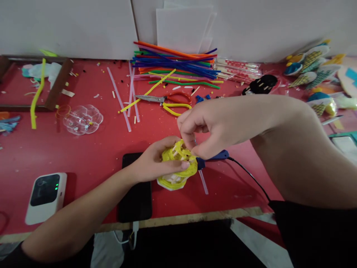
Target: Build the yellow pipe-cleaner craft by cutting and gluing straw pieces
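Note:
My left hand [158, 160] is wrapped round a small woven basket [192, 167] of yellow pipe cleaner, with pale sticks standing in its wall and a white base. Its thumb lies across the near side. Over the basket's top rim, my right hand [200, 128] is bent down with thumb and forefinger pinched together. What lies between those fingertips is too small to make out; they meet at the yellow weave. Just behind and right of the basket lies a blue glue gun [220, 155] with a black cord, partly hidden by my right hand.
Scissors [164, 99] with red and yellow handles lie beyond my hands, before a pile of coloured pipe cleaners [175, 63]. A black phone [135, 201] is under my left wrist. Left are a clear flower-shaped tray [83, 119], a white device [46, 197] and a wooden frame [55, 83].

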A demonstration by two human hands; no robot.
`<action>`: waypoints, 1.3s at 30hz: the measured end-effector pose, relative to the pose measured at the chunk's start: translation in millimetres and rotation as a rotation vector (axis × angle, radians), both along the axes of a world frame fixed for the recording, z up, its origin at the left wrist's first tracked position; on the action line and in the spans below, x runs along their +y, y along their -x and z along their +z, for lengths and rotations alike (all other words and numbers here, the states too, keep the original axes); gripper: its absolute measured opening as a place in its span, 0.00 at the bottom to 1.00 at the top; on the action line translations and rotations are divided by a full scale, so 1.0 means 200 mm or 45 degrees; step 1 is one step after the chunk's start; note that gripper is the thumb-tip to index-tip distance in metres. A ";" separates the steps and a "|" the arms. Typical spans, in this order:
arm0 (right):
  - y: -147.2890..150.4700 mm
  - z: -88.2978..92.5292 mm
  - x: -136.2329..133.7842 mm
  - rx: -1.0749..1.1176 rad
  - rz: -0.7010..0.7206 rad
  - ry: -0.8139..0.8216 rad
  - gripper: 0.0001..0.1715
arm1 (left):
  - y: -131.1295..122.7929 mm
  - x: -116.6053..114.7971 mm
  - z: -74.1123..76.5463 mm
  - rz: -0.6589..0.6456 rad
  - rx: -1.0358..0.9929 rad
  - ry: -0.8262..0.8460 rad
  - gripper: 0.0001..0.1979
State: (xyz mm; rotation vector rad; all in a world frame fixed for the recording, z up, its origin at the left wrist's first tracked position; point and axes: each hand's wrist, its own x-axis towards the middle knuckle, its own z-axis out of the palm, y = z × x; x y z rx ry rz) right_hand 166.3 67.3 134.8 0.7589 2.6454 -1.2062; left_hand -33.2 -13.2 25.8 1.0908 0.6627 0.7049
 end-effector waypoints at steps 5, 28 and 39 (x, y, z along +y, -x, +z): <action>0.01 0.00 -0.01 -0.004 0.023 0.002 0.05 | 0.00 0.00 0.00 -0.003 0.000 -0.020 0.15; 0.03 0.05 -0.03 -0.231 0.010 0.132 0.06 | 0.00 0.00 0.00 -0.016 0.037 0.025 0.19; 0.01 0.03 -0.02 -0.192 -0.008 0.121 0.08 | 0.00 0.00 0.00 -0.021 0.053 0.025 0.19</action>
